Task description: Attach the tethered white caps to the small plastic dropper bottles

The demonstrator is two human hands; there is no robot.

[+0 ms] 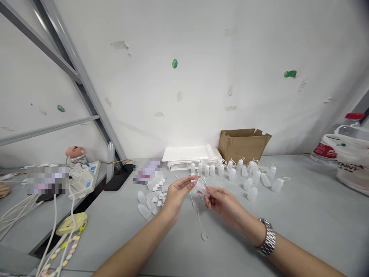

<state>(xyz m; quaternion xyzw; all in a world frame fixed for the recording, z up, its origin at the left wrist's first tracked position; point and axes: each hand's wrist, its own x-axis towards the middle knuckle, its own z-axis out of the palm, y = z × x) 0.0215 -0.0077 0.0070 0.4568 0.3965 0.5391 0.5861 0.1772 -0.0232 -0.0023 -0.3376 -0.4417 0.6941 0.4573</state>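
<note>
My left hand (176,195) and my right hand (220,201) meet over the grey table (302,227), both pinching one small translucent plastic bottle (201,187) between their fingertips. A thin white loop strap (201,226) lies on the table just below the hands. Loose bottles and small caps (152,198) lie to the left of my left hand. Several upright bottles with straps (248,175) stand in a group behind and to the right of my right hand. A metal watch (266,237) is on my right wrist.
A stack of white sheets (190,156) and an open cardboard box (242,144) stand against the wall. A plastic bag and a red-capped bottle (350,152) sit at far right. Power strips and white cables (72,184) crowd the left side beside a grey metal frame (86,86).
</note>
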